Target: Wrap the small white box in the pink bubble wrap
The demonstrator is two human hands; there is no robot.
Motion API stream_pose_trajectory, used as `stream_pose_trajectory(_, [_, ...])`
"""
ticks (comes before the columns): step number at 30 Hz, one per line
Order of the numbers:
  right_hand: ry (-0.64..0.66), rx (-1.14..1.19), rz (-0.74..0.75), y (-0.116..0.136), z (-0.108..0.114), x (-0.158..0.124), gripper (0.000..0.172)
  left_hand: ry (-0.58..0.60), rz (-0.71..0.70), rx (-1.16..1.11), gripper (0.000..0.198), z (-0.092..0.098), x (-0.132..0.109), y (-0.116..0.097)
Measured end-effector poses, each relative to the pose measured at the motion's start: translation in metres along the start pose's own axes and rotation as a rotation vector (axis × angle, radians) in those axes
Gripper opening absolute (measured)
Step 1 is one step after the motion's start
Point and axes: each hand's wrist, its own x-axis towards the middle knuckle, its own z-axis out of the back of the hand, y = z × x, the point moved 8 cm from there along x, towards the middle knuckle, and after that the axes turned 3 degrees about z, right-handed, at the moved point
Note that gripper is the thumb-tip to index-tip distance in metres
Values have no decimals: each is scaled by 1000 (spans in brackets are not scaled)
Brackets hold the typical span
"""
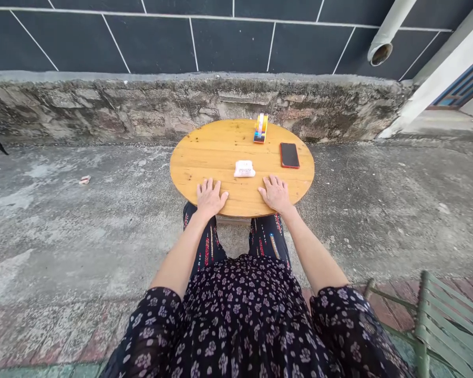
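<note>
My left hand (pixel 210 199) lies palm down on the near left edge of a round wooden table (pixel 211 152), fingers spread. On the near right edge rests my right hand (pixel 275 194), also flat with its fingers apart. Neither holds anything. Between and just beyond them sits a small white soft packet (pixel 244 168) with pinkish print, touched by neither hand. A phone (pixel 289 155) with a dark screen and red edge lies beyond my right hand. Near the table's far edge stands a colourful, shiny yellow item (pixel 260 128) with a dark blue base; its kind is unclear.
A rough stone ledge (pixel 142 110) and dark tiled wall (pixel 232 44) run behind the table. A pipe (pixel 390 31) juts out at upper right. At lower right stands a green slatted chair (pixel 449 320). Litter (pixel 84 179) lies on the concrete floor (pixel 102 226).
</note>
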Motion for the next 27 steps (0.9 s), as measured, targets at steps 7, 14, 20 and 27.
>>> stream_pose_trajectory(7, [-18,-7,-30,2,-2,0,56,-27,23,-2,61,-3,1,-15])
stream_pose_trajectory(14, [-3,20,-33,-1,-1,-1,66,-39,20,-22,61,-2,-2,-12])
stream_pose_trajectory(20, [20,13,-30,-1,-4,-1,67,-37,8,-7,61,-2,-3,-14])
stream_pose_trajectory(27, [31,24,-33,-2,-6,0,66,-31,-10,-12,62,-4,-2,-13])
